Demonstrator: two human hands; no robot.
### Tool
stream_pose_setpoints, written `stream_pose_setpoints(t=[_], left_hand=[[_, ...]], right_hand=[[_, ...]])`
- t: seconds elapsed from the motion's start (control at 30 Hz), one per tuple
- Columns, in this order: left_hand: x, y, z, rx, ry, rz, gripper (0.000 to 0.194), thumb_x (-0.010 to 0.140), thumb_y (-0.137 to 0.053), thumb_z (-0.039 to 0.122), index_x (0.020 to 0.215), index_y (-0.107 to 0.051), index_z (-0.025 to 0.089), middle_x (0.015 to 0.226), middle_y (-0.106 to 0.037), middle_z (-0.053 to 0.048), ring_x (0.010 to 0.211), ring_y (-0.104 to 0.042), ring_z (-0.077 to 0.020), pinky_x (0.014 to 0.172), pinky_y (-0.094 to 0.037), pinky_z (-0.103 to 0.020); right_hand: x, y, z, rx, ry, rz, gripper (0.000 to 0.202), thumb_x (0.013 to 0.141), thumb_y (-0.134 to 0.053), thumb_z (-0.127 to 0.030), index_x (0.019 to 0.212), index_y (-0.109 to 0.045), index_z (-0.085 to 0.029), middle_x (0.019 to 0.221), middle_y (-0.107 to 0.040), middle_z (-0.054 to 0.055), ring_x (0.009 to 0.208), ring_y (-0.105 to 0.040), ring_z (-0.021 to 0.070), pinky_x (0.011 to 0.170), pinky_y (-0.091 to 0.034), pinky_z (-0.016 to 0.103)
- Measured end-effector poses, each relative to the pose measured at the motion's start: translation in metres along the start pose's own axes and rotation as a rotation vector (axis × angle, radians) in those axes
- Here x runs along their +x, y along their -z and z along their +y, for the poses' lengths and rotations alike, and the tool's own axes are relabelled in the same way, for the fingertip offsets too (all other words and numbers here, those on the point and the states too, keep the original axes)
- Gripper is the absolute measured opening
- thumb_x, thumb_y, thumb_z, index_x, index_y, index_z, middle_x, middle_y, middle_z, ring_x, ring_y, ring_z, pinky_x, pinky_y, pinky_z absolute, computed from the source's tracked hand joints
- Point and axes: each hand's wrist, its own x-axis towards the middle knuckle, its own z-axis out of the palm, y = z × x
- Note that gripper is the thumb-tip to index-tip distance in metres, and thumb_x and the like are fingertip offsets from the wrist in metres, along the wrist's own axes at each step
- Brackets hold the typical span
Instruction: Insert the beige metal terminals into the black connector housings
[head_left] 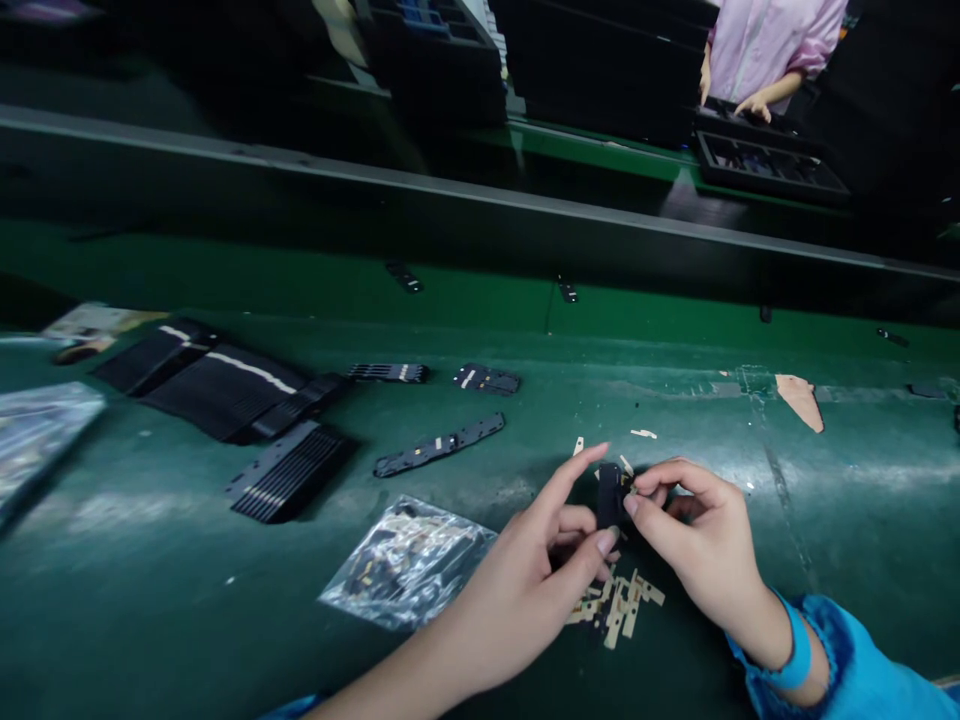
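Observation:
Between my two hands is a small black plastic part [610,492], standing roughly upright. My left hand [555,550] grips its lower end with the thumb and bent fingers, while the index finger stretches past its top. At its right side, the thumb and index fingertip of my right hand [694,530] pinch together on a tiny piece that I can barely make out. Several pale flat strips [619,605] lie in a loose pile just below my hands. A clear plastic bag [412,560] of similar small pieces rests left of my left forearm.
Stacks of black parts [289,470] and a wide black row [217,375] lie at left. Single black strips [442,445] sit nearer the middle. A raised dark ledge [450,215] crosses behind. Beyond it, a person in a pink top [772,50] handles a black tray [772,165].

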Motion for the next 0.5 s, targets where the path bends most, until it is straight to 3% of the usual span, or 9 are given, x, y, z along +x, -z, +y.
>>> stream_pose_setpoints(t=[0.33,0.5], left_hand=[[0.0011,-0.0028,-0.0011,0.049,0.000,0.015,0.056,0.098,-0.052,0.035,0.151,-0.035,0.026,0.078,-0.070,0.001,0.072,-0.069,-0.0200,0.066,-0.050,-0.032],[0.0004,-0.0034,0.0011,0.060,-0.009,0.016,0.058,0.098,-0.052,0.034,0.152,-0.033,0.025,0.081,-0.073,0.000,0.072,-0.070,-0.0203,0.066,-0.049,-0.032]], right_hand=[[-0.0025,0.0005,0.0013,-0.090,0.105,0.003,0.003,0.075,-0.075,-0.019,0.078,-0.074,-0.021,0.077,-0.068,0.003,0.063,-0.056,0.0152,0.052,-0.046,0.025],[-0.0031,0.0017,0.0005,-0.095,0.055,-0.016,0.002,0.077,-0.075,-0.022,0.077,-0.073,-0.021,0.076,-0.067,0.003,0.062,-0.057,0.0148,0.050,-0.045,0.023]])
